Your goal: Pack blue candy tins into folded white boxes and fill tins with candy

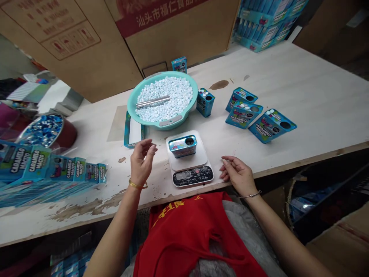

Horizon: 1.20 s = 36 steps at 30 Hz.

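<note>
A digital kitchen scale [189, 159] lies at the table's front edge. On its plate stands a small blue candy box [182, 147] with a round hole in its top. To the left of the scale, my left hand [142, 159] is raised with thumb and fingers apart, holding nothing. On the other side, my right hand [238, 175] rests by the table edge, its fingers loosely bent and nothing visible in them. Behind the scale sits a turquoise basin [192, 82] full of pale blue candies [161, 111], with metal tongs [153, 101] lying on top of them.
Several filled candy boxes [272, 126] stand on the right, and one [205, 102] touches or nearly touches the basin. Rows of upright boxes [66, 169] and a bowl of blue wrapped pieces [46, 130] fill the left. Large cartons [178, 42] and stacked packs [266, 23] stand behind.
</note>
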Each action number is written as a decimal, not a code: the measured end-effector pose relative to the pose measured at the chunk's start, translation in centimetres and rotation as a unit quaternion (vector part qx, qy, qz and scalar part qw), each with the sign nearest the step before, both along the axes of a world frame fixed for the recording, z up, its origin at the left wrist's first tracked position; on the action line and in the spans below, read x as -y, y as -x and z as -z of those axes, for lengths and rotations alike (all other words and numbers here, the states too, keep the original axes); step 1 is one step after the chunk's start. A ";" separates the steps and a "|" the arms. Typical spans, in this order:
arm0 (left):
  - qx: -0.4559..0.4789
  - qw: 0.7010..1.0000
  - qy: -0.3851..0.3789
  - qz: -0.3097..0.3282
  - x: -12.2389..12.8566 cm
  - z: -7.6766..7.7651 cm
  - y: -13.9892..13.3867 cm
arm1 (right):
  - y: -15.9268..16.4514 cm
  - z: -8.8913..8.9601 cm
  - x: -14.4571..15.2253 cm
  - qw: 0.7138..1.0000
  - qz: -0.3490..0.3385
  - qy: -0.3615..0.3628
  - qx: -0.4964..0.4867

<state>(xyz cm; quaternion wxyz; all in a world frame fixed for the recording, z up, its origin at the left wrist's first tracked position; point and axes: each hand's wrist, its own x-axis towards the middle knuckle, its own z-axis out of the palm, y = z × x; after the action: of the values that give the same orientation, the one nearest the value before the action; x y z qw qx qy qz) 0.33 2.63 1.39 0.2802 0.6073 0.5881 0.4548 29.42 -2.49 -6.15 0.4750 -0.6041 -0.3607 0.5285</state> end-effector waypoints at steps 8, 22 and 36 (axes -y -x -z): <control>0.049 0.986 0.120 -0.103 4.4 3.3 4.0 | -1.2 -2.8 -2.8 0.999 0.017 0.019 -0.047; -0.038 0.983 0.158 -0.086 7.0 5.5 4.5 | 7.2 -14.1 -23.1 0.822 -0.195 -0.347 0.407; -0.086 0.984 0.112 -0.109 7.2 5.5 5.6 | 17.0 -11.6 -26.3 0.715 -0.429 -0.213 0.509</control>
<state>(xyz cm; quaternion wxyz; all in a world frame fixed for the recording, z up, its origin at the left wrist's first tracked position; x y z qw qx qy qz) -5.27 -4.58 -4.10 0.2435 0.5409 0.7198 0.3606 12.47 23.77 5.44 0.0586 -0.4449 -0.8715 0.1975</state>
